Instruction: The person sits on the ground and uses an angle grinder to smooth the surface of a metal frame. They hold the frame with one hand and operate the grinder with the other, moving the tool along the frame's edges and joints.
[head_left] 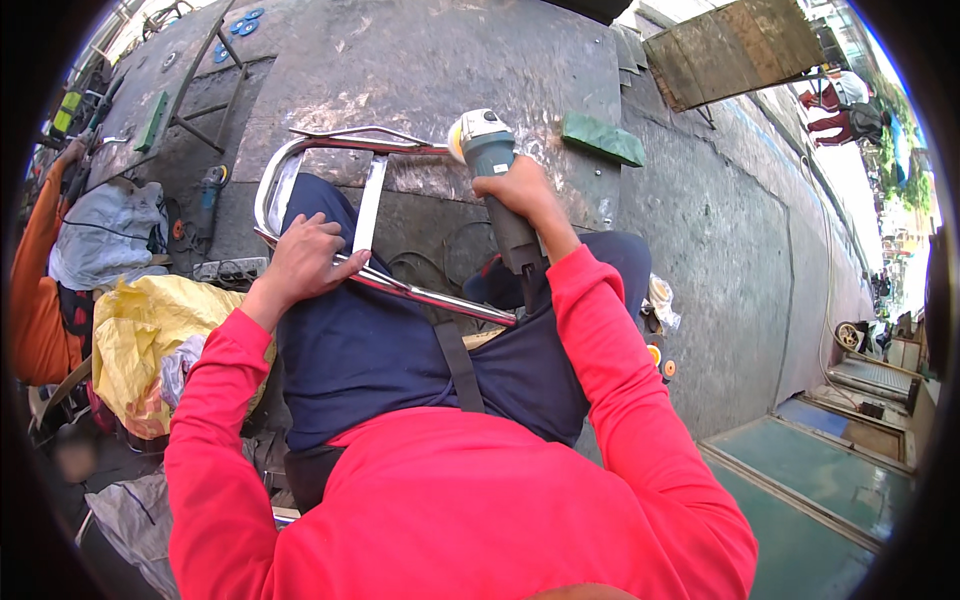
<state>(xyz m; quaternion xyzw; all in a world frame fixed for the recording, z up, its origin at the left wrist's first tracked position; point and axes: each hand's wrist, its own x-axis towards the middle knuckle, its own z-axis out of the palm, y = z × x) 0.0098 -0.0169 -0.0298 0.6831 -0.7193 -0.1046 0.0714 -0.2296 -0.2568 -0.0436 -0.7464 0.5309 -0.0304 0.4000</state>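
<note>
Across my lap and the ground just beyond lies a shiny bent metal tube frame [372, 205] with a flat crossbar. My left hand [308, 258] grips its near tube over my left thigh, thumb lying along the metal. In my right hand [525, 192] is an angle grinder [490, 155], held by its dark grey-green body. The grinder's head points away from me, with a pale yellowish disc on its left side beside the right end of the frame's far tube. Whether the disc touches the tube, I cannot tell.
A green block [603, 139] lies right of the grinder. Leftward are another grinder [211, 195], a yellow sack [145, 345] and a person in orange [40, 290]. Blue discs [243, 27] lie far left. A wooden board [735, 50] stands far right; glazed panels [800, 480] lie near right.
</note>
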